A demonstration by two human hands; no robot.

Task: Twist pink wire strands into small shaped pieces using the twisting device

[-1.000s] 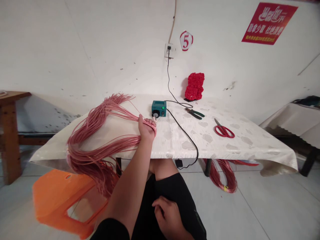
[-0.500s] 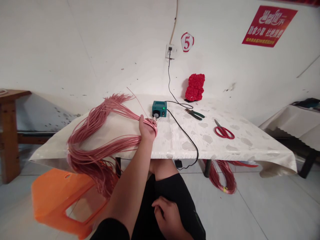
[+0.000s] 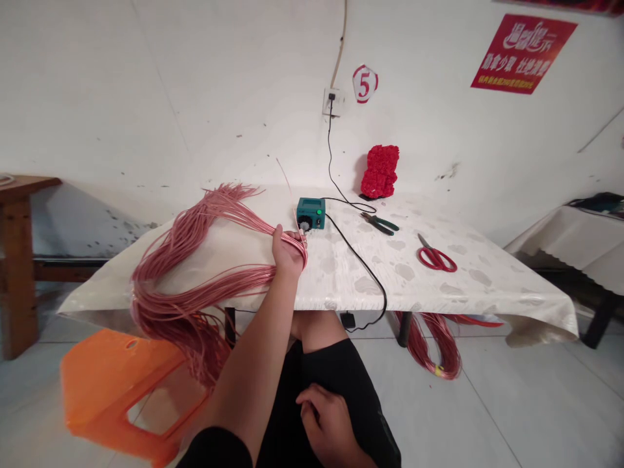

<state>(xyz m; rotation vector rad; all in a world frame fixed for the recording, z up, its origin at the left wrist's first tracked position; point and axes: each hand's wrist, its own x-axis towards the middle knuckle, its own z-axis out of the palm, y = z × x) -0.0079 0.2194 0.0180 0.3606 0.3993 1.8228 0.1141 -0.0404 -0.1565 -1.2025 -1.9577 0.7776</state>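
My left hand (image 3: 288,252) is closed round several strands of a bundle of pink-red wires (image 3: 166,260), at the front of a small teal machine (image 3: 311,209) with a green-lit button and a dark round head. The bundle loops from my hand to the left and hangs over the table's front edge. One thin single wire (image 3: 284,174) sticks up from my fingers, past the left side of the machine. My right hand (image 3: 329,419) rests on my thigh, fingers curled in, with nothing visible in it.
On the patterned white tablecloth (image 3: 341,279) lie green-handled pliers (image 3: 380,223) and red-handled scissors (image 3: 436,255). A red block of artificial flowers (image 3: 381,171) stands by the wall. Another wire coil (image 3: 433,344) hangs below the table's right side. An orange stool (image 3: 107,383) is at lower left.
The single wire has swung to the right and points more steeply up, in front of the machine's left side. My left hand has barely shifted; my right hand stays still.
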